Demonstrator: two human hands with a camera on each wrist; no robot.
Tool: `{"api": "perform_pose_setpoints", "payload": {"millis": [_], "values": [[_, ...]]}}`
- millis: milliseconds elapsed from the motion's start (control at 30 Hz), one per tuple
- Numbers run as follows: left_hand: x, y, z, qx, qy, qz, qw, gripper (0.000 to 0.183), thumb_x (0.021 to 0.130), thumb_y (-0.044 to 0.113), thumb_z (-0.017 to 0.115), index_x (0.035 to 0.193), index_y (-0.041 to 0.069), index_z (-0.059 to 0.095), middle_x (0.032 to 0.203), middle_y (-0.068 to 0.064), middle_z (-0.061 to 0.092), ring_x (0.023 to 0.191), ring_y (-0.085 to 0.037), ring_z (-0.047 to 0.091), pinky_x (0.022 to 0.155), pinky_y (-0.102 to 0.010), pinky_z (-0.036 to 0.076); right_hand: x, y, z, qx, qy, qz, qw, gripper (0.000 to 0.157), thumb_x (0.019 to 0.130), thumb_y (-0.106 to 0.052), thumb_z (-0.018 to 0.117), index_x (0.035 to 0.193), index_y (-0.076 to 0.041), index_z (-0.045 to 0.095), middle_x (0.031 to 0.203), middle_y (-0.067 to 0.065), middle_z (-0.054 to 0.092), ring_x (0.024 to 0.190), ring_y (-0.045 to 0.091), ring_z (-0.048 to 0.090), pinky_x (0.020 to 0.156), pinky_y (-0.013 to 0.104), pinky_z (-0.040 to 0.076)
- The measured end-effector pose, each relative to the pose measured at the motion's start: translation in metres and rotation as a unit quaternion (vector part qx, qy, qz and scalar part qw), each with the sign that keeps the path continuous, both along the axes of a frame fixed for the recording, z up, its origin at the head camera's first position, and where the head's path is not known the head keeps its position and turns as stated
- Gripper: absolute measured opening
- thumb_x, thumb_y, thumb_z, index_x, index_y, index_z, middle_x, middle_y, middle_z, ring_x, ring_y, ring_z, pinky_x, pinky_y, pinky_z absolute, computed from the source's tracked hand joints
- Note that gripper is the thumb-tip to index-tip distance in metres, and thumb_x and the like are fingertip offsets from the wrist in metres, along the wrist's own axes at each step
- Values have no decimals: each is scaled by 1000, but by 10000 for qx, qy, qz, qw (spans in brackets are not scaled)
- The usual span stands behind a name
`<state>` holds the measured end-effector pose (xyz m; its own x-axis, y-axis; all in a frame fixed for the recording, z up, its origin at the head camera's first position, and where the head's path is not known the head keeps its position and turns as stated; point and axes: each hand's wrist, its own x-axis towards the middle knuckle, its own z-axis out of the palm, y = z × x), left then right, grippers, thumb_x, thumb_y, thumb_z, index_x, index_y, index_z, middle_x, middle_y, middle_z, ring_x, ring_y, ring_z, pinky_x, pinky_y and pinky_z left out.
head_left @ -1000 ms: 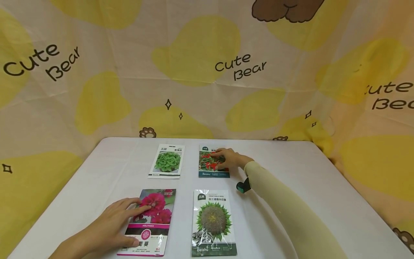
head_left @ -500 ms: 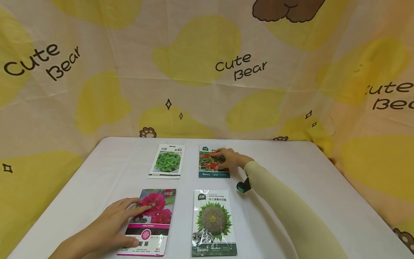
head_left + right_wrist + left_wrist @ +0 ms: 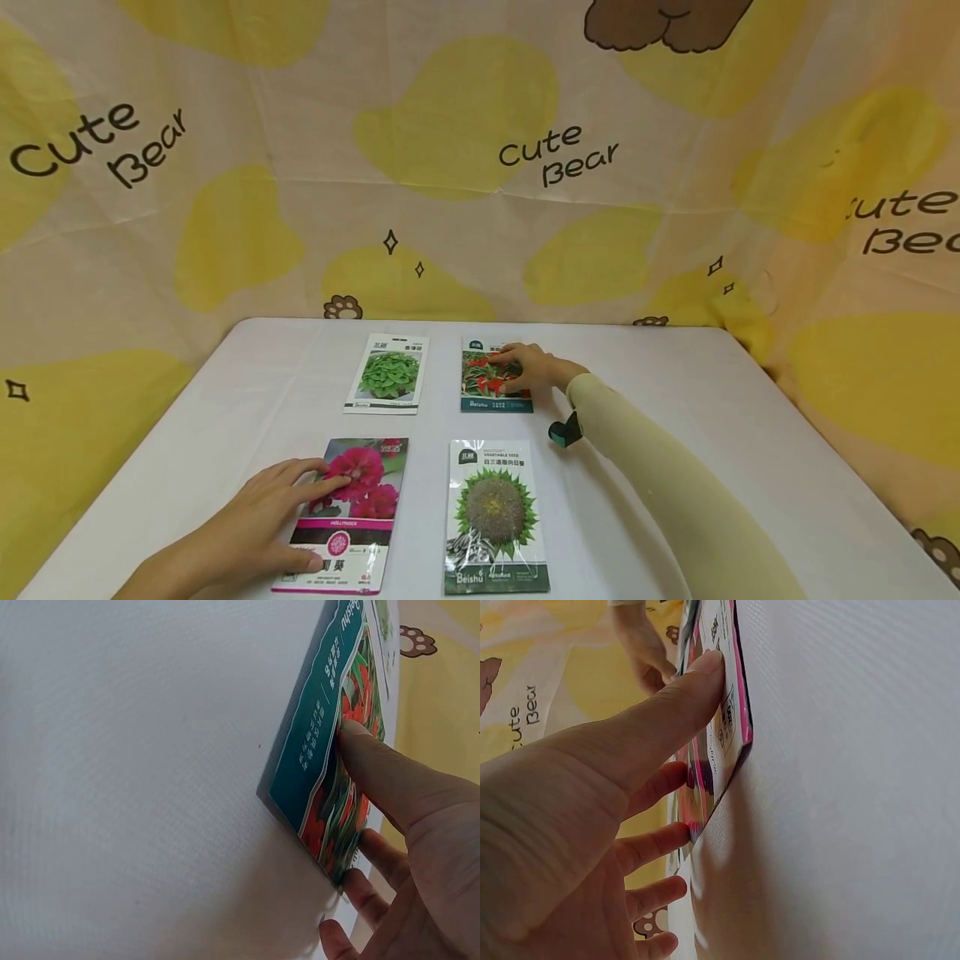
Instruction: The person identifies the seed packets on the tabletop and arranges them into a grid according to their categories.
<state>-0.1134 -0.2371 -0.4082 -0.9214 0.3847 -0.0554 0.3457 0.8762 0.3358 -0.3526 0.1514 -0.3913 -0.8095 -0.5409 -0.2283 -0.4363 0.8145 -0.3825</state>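
Four flat seed packets lie on the table in two rows. My left hand (image 3: 258, 517) rests on the left part of the near-left packet, a hollyhock seed packet (image 3: 358, 525) with pink flowers. Its thumb (image 3: 682, 694) touches the packet face, and the fingers are spread. At the far right of the group, my right hand (image 3: 536, 369) rests on a seed packet with red flowers (image 3: 480, 383) and a dark green band. In the right wrist view its thumb (image 3: 375, 761) presses on the picture, with other fingers by the packet's edge.
A sunflower seed packet (image 3: 497, 508) lies near right, between the hands. Behind the hollyhock packet is a white packet with green leaves (image 3: 388, 375). The white table (image 3: 675, 358) ends at a yellow patterned cloth (image 3: 450, 167). A dark device (image 3: 565, 431) hangs at the right wrist.
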Motion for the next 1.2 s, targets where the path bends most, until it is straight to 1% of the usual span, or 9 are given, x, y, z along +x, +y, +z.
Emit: {"api": "perform_pose_setpoints", "payload": {"millis": [200,333,533,867,1033,1200], "values": [[0,1,0,-46,-40,40,10000,88,63,68,82,142,39,57,147,-8,50,134,-39,43,102,-73,40,1,1,0,-17,38,70,10000,61,96,-27,71,152,-17,48,163,18,32,147,49,28,117,71,26],[-1,1,1,-107,-24,34,9999,88,63,69,81,142,39,56,147,-8,51,133,-38,43,103,-72,41,1,1,1,7,31,52,10000,62,95,-27,72,151,-17,48,163,18,32,148,48,28,117,71,26],[-1,2,1,-160,31,6,9999,88,63,70,80,142,39,56,146,-6,51,133,-37,44,104,-71,41,1,0,2,-109,-33,13,9999,61,94,-25,73,150,-17,51,163,18,33,148,48,27,120,65,27],[0,3,3,-163,-109,101,9998,88,63,69,82,142,39,56,147,-8,51,134,-37,43,104,-73,40,2,1,3,-215,-46,-45,9997,61,93,-23,74,149,-16,52,162,18,35,146,47,29,120,61,29],[-1,2,2,-199,-23,36,9998,88,63,69,82,142,39,56,147,-8,51,134,-37,44,104,-73,40,1,1,2,-193,-43,-63,9998,61,93,-25,75,149,-17,52,162,18,35,145,45,31,119,61,31],[0,1,1,-268,141,-72,9995,88,64,70,80,142,37,56,144,-7,53,133,-37,45,105,-71,40,0,-1,3,-155,5,-24,9999,61,92,-26,75,149,-18,52,161,18,36,143,44,33,118,60,32]]}}
